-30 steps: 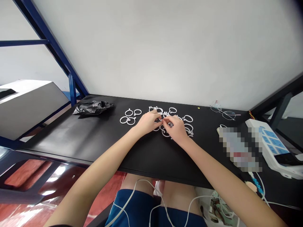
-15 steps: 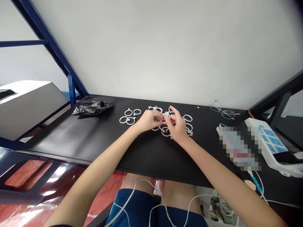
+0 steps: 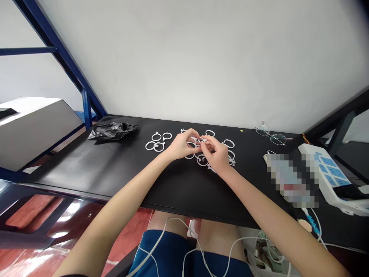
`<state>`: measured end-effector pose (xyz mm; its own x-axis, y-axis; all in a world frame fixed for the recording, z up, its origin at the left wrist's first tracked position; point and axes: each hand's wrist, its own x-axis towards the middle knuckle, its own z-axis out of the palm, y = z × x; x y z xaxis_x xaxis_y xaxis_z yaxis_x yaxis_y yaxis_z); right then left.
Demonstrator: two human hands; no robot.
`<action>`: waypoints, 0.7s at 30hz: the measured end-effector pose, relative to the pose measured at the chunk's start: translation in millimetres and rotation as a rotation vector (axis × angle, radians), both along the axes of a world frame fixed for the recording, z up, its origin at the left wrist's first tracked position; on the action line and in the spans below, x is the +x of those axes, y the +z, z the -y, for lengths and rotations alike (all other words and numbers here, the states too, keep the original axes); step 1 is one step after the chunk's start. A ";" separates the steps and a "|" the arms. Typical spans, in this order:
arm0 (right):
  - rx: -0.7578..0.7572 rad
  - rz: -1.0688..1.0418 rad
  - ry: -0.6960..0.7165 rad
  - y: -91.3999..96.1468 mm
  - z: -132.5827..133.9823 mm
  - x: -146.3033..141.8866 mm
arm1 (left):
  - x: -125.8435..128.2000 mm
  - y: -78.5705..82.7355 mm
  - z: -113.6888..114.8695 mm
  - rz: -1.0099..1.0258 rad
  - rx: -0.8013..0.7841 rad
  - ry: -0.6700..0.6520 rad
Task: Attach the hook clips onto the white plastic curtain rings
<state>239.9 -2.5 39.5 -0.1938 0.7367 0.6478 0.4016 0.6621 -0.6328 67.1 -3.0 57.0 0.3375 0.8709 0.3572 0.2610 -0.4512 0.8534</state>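
Several white plastic rings [image 3: 228, 144] lie scattered at the back middle of a black table [image 3: 115, 169]. My left hand [image 3: 181, 146] and my right hand [image 3: 216, 154] meet just above them, fingertips pinched together on one white ring [image 3: 198, 141] held between both hands. A small cluster of three rings [image 3: 158, 141] lies apart to the left of my left hand. More rings sit under and around my right hand, partly hidden by it.
A crumpled black plastic bag [image 3: 113, 130] lies at the table's back left. A pair of glasses [image 3: 272, 135] rests at the back right. A white power strip [image 3: 331, 179] and a blurred object [image 3: 291, 181] occupy the right side. Blue metal frame [image 3: 86, 107] rises on the left.
Both hands have lifted slightly and drawn together. The right hand's fingers, spread half a second ago, have closed onto the ring between the hands.
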 end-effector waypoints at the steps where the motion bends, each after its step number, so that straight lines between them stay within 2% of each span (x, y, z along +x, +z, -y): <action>1: 0.002 0.001 0.007 -0.3 -0.2 0.0 | 0.3 -0.1 0.1 0.003 0.000 0.000; 9: 0.124 0.102 0.016 -4.2 0.9 -0.8 | 5.6 8.0 5.9 -0.084 0.054 -0.031; 13: 0.102 0.142 0.067 -4.7 1.5 -0.3 | 4.5 10.5 6.4 -0.122 0.058 -0.061; 21: 0.026 0.142 0.126 -1.1 6.0 -1.8 | 1.4 6.0 3.7 -0.249 0.139 0.007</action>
